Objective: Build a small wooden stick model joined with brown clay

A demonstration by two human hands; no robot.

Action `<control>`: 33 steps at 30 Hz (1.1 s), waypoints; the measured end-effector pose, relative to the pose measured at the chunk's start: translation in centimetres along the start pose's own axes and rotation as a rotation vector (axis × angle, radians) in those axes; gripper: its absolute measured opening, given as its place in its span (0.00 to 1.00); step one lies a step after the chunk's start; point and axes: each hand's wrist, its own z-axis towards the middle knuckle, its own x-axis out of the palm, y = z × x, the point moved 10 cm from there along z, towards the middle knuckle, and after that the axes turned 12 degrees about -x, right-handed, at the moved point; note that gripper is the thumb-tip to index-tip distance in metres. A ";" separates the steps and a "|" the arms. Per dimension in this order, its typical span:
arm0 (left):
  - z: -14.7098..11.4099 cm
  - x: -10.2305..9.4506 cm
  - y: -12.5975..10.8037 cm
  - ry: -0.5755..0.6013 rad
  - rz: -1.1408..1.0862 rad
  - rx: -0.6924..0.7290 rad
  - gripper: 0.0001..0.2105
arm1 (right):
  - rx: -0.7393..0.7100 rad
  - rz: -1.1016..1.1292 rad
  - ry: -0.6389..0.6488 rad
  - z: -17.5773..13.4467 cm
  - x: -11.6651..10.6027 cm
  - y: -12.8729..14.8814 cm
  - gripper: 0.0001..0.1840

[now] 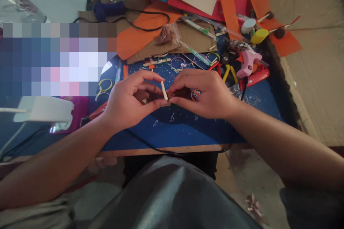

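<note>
Over the blue tabletop (172, 136), both hands meet at a small wooden stick assembly. My left hand (131, 96) is closed, thumb and fingers around a short pale wooden stick (164, 91) that stands tilted upward. My right hand (204, 93) pinches at the lower end of that stick, its fingertips on a small dark part I cannot name. The fingers hide most of what joins there. An orange ring-shaped piece (195, 95) shows beside the right palm, and whether it is held I cannot tell.
A pink glue gun (249, 62) and yellow-handled pliers (230, 74) lie to the right. Behind are orange paper (150, 30), cardboard (317, 50) and glue stick packets (200, 28). A white plug adapter (44, 109) is at left. A black cable (142, 139) runs along the front edge.
</note>
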 end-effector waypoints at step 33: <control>-3.0 -1.9 -4.6 -0.223 0.238 0.555 0.26 | 0.321 0.506 -0.304 -1.3 -0.6 -3.7 0.18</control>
